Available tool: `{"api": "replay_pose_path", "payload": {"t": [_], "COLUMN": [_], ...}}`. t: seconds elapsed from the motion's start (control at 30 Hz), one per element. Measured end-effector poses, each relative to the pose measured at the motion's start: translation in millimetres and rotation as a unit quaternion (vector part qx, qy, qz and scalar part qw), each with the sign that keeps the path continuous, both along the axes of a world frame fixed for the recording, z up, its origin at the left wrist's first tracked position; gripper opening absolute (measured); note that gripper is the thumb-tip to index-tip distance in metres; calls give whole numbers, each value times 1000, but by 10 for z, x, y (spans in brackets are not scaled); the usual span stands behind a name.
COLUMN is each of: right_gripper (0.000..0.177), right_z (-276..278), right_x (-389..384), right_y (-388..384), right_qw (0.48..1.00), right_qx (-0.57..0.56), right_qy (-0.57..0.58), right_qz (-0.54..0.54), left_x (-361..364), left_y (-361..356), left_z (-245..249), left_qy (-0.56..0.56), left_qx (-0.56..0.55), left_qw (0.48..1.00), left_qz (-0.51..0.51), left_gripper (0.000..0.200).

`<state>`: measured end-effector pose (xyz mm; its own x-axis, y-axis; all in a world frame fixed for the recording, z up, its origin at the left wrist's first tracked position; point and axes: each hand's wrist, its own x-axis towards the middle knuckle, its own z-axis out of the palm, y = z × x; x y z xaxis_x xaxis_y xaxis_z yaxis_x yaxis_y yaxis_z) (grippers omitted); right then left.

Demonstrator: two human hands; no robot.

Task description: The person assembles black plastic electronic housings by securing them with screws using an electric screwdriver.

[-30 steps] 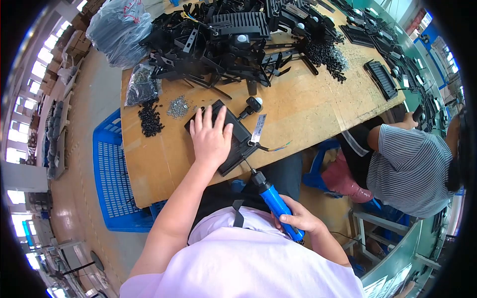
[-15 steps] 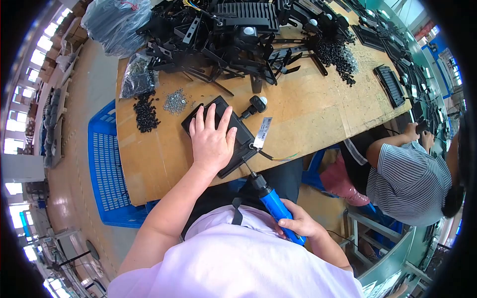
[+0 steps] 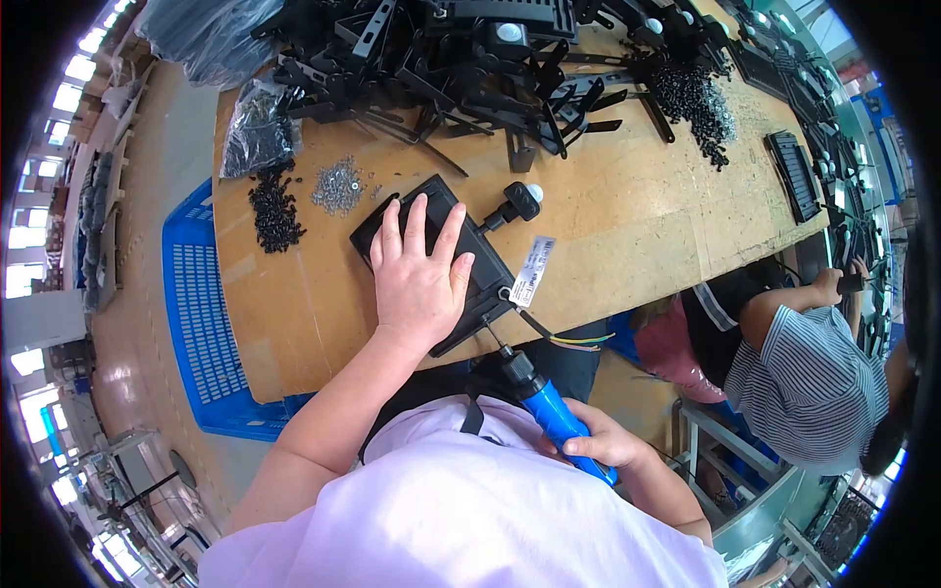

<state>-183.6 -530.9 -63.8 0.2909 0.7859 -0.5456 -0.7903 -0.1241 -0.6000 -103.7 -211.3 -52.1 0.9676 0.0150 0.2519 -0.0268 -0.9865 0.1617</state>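
A blue crate (image 3: 201, 314) stands at the left edge of the table (image 3: 627, 225). On the table, black screws (image 3: 272, 211) and silver fasteners (image 3: 338, 186) lie heaped just beside the work, probably to keep them within reach. The left hand (image 3: 420, 279) lies flat on the black lamp housing (image 3: 487, 267) near the table's front edge. Its grip is apart with the fingers spread (a pressing hold, not a grasp), apparently pinning the housing against sliding. The blue electric screwdriver (image 3: 554, 416) angles its bit up at the housing's near edge. The right hand (image 3: 603, 446) has its grip clamped round the handle. A person in a striped shirt (image 3: 814, 382) works at far right.
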Motion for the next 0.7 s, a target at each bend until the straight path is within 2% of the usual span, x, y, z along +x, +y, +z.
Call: {"api": "replay_pose_path", "payload": {"t": [0.33, 0.57, 0.63, 0.67, 0.7], "right_gripper": [90, 85, 91, 94, 96], "right_z": [17, 49, 92, 116, 166], "right_x": [89, -26, -31, -26, 28], "right_y": [29, 55, 48, 49, 12], "right_qw": [975, 955, 991, 999, 995], "right_qx": [89, 153, 70, 29, -59], "right_qy": [203, 243, 99, 26, -80], "right_qz": [-23, -76, -47, -35, 24], "left_x": [6, -21, -28, -26, -33], "left_y": [11, 2, -1, 10, 28], "left_z": [-11, -34, -34, -40, -60], "left_qy": [-12, -42, -48, -51, -59], "left_qx": [-8, 9, 7, 7, 18], "left_qw": [1000, 999, 999, 999, 998], "left_qz": [-3, -7, -8, -8, -14], "left_gripper": [54, 52, 52, 51, 54]}}
